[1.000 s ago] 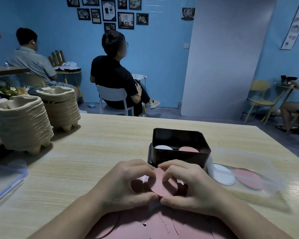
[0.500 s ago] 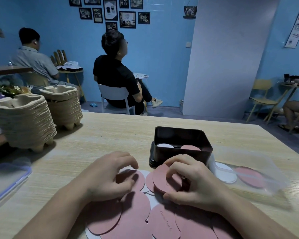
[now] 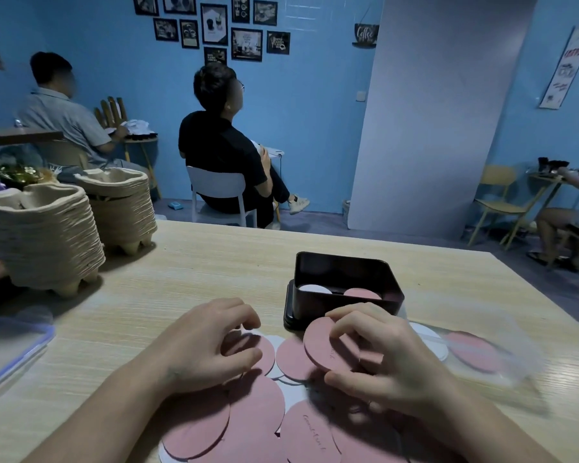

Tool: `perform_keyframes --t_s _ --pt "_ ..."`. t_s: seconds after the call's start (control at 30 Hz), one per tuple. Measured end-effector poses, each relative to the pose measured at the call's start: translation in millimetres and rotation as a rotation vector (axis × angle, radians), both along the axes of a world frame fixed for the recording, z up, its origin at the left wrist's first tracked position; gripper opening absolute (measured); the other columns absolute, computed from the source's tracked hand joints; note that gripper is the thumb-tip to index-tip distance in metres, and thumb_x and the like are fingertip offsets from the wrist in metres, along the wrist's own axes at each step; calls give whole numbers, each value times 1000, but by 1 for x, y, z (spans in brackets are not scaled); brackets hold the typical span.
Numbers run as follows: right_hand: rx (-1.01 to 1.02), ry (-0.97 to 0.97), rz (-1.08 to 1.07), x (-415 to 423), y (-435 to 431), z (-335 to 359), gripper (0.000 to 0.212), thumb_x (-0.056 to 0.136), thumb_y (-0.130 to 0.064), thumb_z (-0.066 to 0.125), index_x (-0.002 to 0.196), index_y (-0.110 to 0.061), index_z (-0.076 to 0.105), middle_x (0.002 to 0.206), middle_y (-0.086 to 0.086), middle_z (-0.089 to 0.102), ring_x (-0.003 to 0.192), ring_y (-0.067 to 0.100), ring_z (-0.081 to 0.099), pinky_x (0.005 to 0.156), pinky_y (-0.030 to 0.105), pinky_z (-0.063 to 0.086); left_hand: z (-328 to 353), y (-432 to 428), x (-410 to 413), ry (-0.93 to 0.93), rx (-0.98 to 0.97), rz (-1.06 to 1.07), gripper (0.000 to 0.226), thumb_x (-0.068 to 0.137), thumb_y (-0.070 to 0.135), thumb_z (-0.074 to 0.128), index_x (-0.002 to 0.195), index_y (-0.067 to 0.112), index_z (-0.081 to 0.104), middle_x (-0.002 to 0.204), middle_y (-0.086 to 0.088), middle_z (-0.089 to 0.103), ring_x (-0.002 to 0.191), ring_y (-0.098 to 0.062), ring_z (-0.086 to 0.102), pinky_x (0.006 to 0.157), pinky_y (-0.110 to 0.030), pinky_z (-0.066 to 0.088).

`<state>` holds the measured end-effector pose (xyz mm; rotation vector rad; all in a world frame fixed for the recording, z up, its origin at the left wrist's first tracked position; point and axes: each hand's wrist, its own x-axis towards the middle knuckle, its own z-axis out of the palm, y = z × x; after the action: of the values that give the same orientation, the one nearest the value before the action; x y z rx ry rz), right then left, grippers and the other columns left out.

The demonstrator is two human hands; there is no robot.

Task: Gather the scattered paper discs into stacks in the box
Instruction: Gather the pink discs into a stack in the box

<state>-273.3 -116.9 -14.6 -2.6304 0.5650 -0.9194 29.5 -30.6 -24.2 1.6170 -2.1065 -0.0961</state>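
**Left hand goes for one more disc**

A second ago both hands held one small stack of pink discs together. Now they have come apart. The right hand (image 3: pixel 391 365) keeps the stack (image 3: pixel 325 345) by itself, pinching it between thumb and curled fingers. It holds the stack tilted, just in front of the box (image 3: pixel 315 310), in the lower middle of the frame.

The left hand (image 3: pixel 208 345) has moved away to the left. Its fingers are curled over one pink disc (image 3: pixel 259 345) lying flat on the tabletop (image 3: pixel 181 279), and its thumb touches the disc. I cannot tell if the disc is lifted yet.

This looks like the hunt for the next disc to add to the stack. Many loose discs (image 3: pixel 254 419) lie mixed up along the bottom of the frame, so a lot of the job is left.

Inside the box there is a white pile (image 3: pixel 315 289) and a pink pile (image 3: pixel 361 293) side by side. The stack in the right hand probably belongs on the pink one.
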Motion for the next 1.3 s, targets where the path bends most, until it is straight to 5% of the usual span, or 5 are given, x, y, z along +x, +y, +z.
perform_keyframes --t_s 0.4,0.77,0.97,1.07,1.3 --pt "10 -71 -224 -13 -42 61 35 76 -55 74 100 -31 65 101 -17 68 97 12 62 81 31 50 25 -31 -37 1 -375 -97 34 93 40 62 123 23 64 124 12 61 112 -12 61 93 -33 51" --pt "97 212 -308 -21 -105 64 35 68 -55 77 91 -33 64 90 -11 66 90 11 62 83 44 55 11 -61 -52 -13 -333 -96 32 91 45 60 120 32 64 122 20 61 119 -7 56 99 -29 41" --pt "25 250 -343 -25 -111 53 59 63 -85 75 88 -33 62 89 -15 66 94 8 58 85 38 52 2 -60 -50 -15 -326 -102 34 90 43 61 121 31 64 120 18 63 120 -10 57 100 -31 41" --pt "-38 295 -415 -23 -113 53 60 62 -87 73 84 -34 60 90 -17 65 103 6 48 96 35 42 2 -59 -49 -18 -312 -100 34 88 42 62 121 31 63 119 17 63 120 -12 57 100 -30 40" --pt "0 394 -438 -20 -111 58 59 63 -84 65 87 -29 63 87 -13 65 98 8 44 91 32 37 4 -57 -50 -19 -296 -98 35 86 40 62 119 31 64 118 18 63 120 -11 57 100 -30 40"
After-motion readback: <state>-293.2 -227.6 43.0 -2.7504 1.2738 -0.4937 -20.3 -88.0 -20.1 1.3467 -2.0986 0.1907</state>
